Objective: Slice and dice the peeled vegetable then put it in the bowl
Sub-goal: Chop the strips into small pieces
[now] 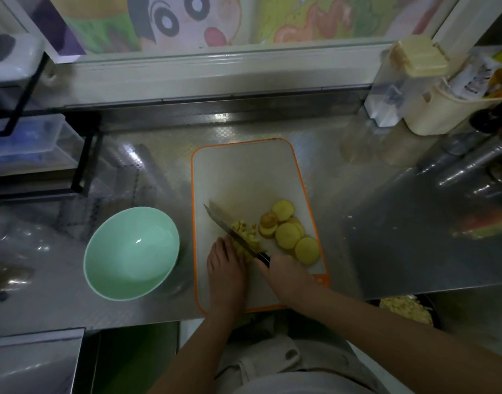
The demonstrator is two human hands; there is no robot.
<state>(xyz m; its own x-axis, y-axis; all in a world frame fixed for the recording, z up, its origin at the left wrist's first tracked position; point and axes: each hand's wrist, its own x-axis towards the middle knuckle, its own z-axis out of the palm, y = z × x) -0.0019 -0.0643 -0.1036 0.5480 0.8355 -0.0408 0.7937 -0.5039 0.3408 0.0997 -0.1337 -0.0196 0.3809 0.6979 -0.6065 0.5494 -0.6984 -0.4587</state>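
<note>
Potato slices (289,234) wait by the cutting board's (244,172) right edge, undiced; a diced pile (248,237) lies mid-board. My right hand (284,275) grips the knife (229,230), and my left hand (225,268) steadies the pile with flat fingers. The green bowl (130,253) holds nothing yet.

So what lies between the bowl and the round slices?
Head view: the left hand, the knife and the diced pile, on the cutting board.

No writing is legible; the packet's (475,78) print is blurred.
</note>
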